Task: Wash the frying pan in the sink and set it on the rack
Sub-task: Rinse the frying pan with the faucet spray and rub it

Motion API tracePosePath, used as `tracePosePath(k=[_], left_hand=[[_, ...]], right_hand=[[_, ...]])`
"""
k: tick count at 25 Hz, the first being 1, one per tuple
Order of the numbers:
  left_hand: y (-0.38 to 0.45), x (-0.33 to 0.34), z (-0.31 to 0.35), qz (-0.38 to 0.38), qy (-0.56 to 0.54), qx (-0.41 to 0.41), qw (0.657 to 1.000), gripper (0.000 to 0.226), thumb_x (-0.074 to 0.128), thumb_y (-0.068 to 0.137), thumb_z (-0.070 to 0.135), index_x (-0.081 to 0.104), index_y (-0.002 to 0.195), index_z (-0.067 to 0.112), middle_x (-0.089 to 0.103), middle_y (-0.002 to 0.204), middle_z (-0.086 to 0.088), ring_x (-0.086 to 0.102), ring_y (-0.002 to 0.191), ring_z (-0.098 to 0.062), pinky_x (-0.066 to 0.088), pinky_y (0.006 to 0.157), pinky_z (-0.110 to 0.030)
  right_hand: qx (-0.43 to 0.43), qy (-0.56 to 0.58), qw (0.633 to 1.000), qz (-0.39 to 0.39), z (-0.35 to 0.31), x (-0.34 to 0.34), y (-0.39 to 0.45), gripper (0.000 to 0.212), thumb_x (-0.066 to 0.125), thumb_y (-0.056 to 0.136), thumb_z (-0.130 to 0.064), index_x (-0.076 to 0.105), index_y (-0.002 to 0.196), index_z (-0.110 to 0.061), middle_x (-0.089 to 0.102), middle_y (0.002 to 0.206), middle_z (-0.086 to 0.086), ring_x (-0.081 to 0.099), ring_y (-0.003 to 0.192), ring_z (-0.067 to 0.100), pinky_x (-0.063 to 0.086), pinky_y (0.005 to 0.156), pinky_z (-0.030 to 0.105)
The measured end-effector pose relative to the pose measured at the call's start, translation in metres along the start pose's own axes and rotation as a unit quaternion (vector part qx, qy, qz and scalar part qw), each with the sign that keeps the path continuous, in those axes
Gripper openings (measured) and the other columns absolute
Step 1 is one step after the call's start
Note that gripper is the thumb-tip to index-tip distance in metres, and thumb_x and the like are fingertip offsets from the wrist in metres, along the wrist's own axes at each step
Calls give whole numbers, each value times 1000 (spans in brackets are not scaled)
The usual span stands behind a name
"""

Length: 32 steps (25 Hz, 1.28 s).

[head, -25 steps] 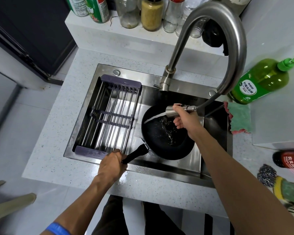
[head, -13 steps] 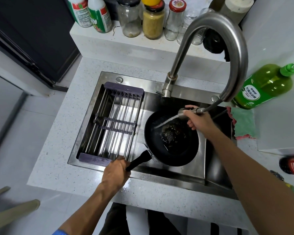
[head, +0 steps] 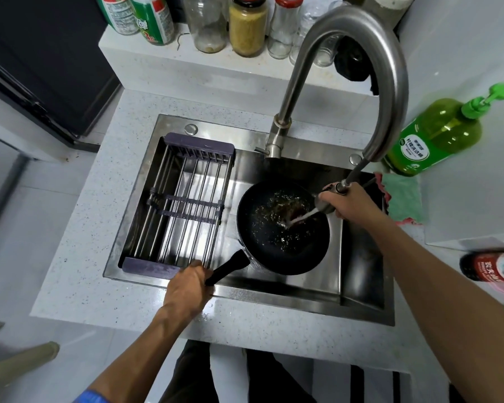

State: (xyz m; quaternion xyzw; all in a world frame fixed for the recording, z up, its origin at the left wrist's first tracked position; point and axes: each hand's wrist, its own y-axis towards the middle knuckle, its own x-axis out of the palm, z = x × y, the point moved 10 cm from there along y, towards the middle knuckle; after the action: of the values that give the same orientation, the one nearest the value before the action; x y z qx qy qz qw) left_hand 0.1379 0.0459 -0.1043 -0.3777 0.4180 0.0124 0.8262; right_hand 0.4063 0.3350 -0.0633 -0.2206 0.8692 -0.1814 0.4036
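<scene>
L hand (head: 186, 289) closed round the black handle (head: 227, 271) of the frying pan (head: 282, 228), knuckles up, at the near edge of the sink (head: 361, 289). Handle points toward the near-left; hand sits partly over the sink rim, just beside the near end of the rack.

R hand (head: 348, 203) wrapped round the pull-out spray head (head: 325, 205), fingers shut on it, hose (head: 354, 173) running up-right into the mouth of the tall curved faucet (head: 390, 82). Water jet (head: 298, 218) leaves the head at a slant, down-left, hits the pan's inside right of centre. Droplets and splash glinting across the pan floor.

Pan: dark, round, in the sink basin, R of the rack, open side up, looks a bit tilted; can't tell if the base touches the sink floor.

Rack (head: 178, 205): metal rods w/ purple end pieces, spans the L half of the sink front to back. Nothing on it.

Further out: green-and-pink cloth (head: 403, 197) on the counter R of the sink, at the basin edge. Green soap bottle (head: 437, 135) w/ pump behind it, leaning. Red-labelled bottle (head: 495, 267) lying at far R edge. Back ledge holds a row of jars & bottles (head: 248, 24), one w/ yellowish contents. Speckled white counter (head: 99, 257) all round. Person's dark trousers visible below the counter edge; blue band at L wrist, bottom of view.
</scene>
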Motion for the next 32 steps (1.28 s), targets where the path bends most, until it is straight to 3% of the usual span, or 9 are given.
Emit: tracePosePath(k=[5,9,12,18,21,22,25,27,32], left_hand=[[0,1,0,-6,1,2,1000,20,69,84,20,68,103,26,65,84,9,60,72,-8,43,62,-20],[-1,1,-3,-9,-8,-6,1000,17,69,84,19,68,99,26,64,78,10,57,65,0,36,50,-12],[-4,-1,-1,-9,-16,-11,1000,10,67,87,18,67,94,25,64,78,9,58,66,-4,44,57,-15],[-7,-7,7,1,-18,0,1000,10,63,89,14,66,95,22,64,83,3,63,79,-17,52,76,-31],[-7,-9,11,9,-3,18,1000,14,63,90,17,66,103,21,59,80,7,58,74,-13,47,71,-25],[-7,-9,11,8,-1,20,1000,15,63,90,18,66,104,22,57,77,9,57,71,-11,44,69,-22],[-9,-12,12,2,-10,13,1000,9,63,90,17,63,96,23,55,74,10,57,71,-12,45,69,-23],[-10,-12,12,0,-15,7,1000,8,62,90,17,58,89,24,58,77,7,59,74,-14,48,70,-26],[-7,-11,15,4,7,23,1000,9,58,93,16,59,92,25,50,74,13,55,73,-13,46,72,-26]], right_hand=[[43,-87,995,-20,18,-2,-14,34,69,75,-45,70,69,-12,72,69,9,69,66,25,55,70,40],[61,31,994,-85,9,36,-39,35,71,86,-29,66,66,-1,59,46,7,50,36,14,39,41,22],[37,127,986,-105,-14,71,-44,35,67,91,-33,72,89,2,61,55,12,52,42,16,39,40,23],[12,233,972,11,-47,56,-12,24,69,92,-32,70,108,-15,66,69,7,59,58,14,49,50,21],[7,154,983,96,-29,13,-8,6,70,79,-35,70,81,-29,70,75,5,63,65,18,54,62,34],[7,93,990,109,-21,0,-8,13,67,74,-39,68,68,-27,71,74,5,65,70,21,55,69,39],[30,-83,994,67,2,-15,-14,32,60,76,-45,67,59,-18,69,68,4,66,71,25,54,73,42],[53,-120,991,26,9,-8,-18,37,61,79,-47,69,61,-16,71,67,2,67,69,23,54,70,37],[73,88,992,-62,-15,53,-19,32,69,85,-37,70,81,-6,61,53,9,52,42,17,38,40,21]])
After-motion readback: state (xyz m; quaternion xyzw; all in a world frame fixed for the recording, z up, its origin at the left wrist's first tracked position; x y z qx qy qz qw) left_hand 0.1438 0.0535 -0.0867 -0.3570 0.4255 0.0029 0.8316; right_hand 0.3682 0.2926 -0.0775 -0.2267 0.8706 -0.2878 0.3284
